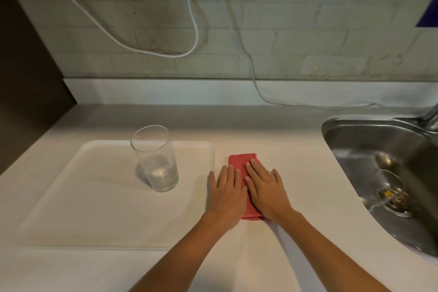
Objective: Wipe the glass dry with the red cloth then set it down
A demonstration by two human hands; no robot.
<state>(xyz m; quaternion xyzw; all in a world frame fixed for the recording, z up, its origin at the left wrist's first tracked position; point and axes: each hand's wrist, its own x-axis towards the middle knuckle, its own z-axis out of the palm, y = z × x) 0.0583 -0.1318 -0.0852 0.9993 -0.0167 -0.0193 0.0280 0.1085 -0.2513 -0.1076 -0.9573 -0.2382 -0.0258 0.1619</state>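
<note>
A clear drinking glass stands upright on the white tray, near the tray's far right part. To the right of the tray a folded red cloth lies flat on the counter. My left hand and my right hand rest palm down, side by side, on the cloth with fingers spread. Both hands cover most of the cloth; only its far end and a bit of its near edge show. Neither hand touches the glass.
A steel sink with a drain sits at the right, its tap at the far right edge. White cables hang on the brick wall behind the pale counter. A dark panel stands at the left.
</note>
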